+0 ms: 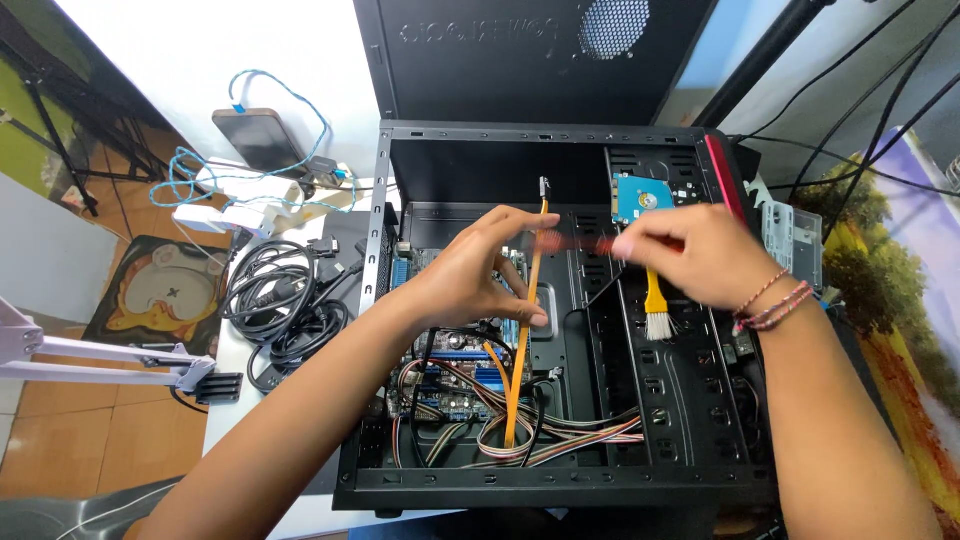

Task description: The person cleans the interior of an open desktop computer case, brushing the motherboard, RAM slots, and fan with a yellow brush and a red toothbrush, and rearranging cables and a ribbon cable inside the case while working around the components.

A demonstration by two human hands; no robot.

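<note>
Orange cable (524, 330) pinched by left hand (475, 275); right hand (690, 255) grips brush (657, 308).

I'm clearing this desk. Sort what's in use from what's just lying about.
In use:
left hand holding orange cable
right hand holding brush
PC case

Lying about:
black cables
phone
white adapters

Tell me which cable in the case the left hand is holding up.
The flat orange cable, pinched by the left hand; the striped ribbon cables lie loose on the case floor.
</note>
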